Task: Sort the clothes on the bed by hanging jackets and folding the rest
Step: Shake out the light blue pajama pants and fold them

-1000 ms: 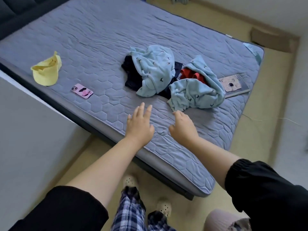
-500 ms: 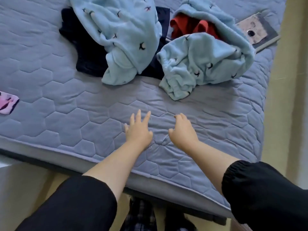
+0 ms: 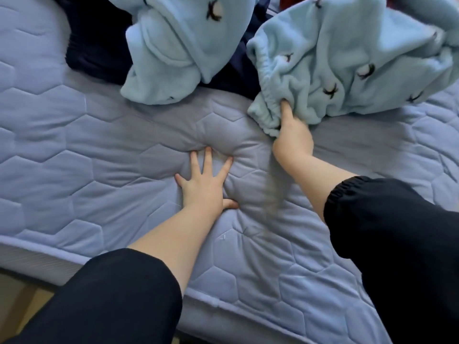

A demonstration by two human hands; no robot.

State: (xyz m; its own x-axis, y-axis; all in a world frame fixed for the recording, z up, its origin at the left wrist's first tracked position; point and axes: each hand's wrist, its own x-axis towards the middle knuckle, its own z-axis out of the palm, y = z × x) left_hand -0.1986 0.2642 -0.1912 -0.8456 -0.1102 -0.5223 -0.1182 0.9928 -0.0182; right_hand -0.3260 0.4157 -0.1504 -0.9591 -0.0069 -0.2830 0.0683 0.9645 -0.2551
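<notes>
Bed [image 3: 74, 150]: big and soft, with a blue-grey cover sewn in six-sided shapes. It fills nearly the whole view.
Bed edge [image 3: 37, 253]: the near side runs along the bottom, from the left down toward the bottom right. Both arms reach over it.
Floor [image 3: 11, 304]: a small tan bit shows in the lower left corner, below the near side of the bed.
Open room: a wide bare stretch of cover lies to the left of the left hand [image 3: 206, 187]. A bare strip lies between that hand and the clothes. More bare cover shows at the far right.
Clothes: three pieces lie in a heap along the top of the view, well back from the near side (parts of them run off the top).
Dark cloth [image 3: 99, 50]: navy, almost black. It shows at the left of the heap and again between the two blue pieces.
Left fluffy piece [image 3: 173, 53]: light blue with small dark marks, all bunched up. It lies on the dark cloth, and its lower tip touches the bare cover.
Right fluffy piece [image 3: 347, 60]: the same light blue with the same marks. Its stretchy, gathered rim points toward the person.
Left hand: flat on the bed, palm down, fingers spread wide, holding nothing. It presses in, so the cover dips and wrinkles around the fingertips.
Right hand [image 3: 293, 142]: it grips the gathered rim of the right fluffy piece. One finger or thumb pokes up into the cloth, and the others are curled out of sight under it.
Sleeves [image 3: 111, 299]: black, ending partway up each forearm.
</notes>
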